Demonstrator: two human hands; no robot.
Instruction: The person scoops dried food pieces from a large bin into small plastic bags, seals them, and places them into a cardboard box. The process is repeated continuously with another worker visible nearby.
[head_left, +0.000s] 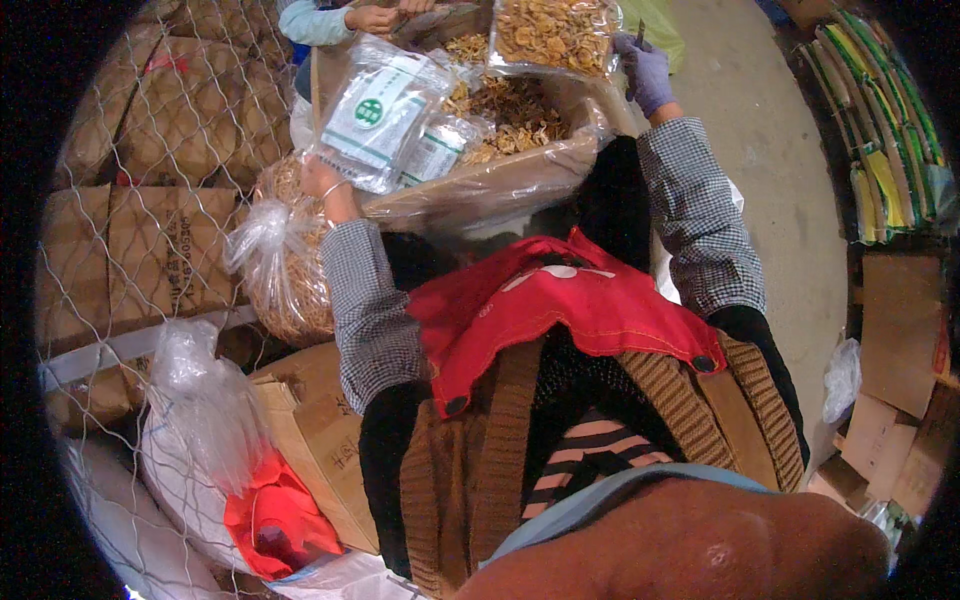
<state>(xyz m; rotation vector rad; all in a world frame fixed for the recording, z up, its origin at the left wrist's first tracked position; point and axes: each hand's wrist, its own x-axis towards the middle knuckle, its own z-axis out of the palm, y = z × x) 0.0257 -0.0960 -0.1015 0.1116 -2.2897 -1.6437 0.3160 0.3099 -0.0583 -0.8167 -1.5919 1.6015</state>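
Note:
My left hand (324, 180), bare with a bracelet, is at the lower left corner of a clear plastic bag of printed white-and-green packets (369, 112); its fingertips are partly hidden. My right hand (651, 75), in a pale purple glove, is closed around a small dark, thin tool (640, 33) pointing up. Just left of the glove, a clear bag of dried yellow-brown slices (555, 34) rests over the far side of a plastic-lined cardboard box (487, 176). Loose dried pieces (525, 124) fill the box, with another printed packet (433, 154) on them.
At the far left edge of the box are another person's hands (373, 18). Wire netting covers cartons (172, 255) on the left. A knotted clear bag of dried strands (289, 262) stands by my left forearm. Stacked green-yellow bundles (870, 127) and cardboard (900, 330) lie right.

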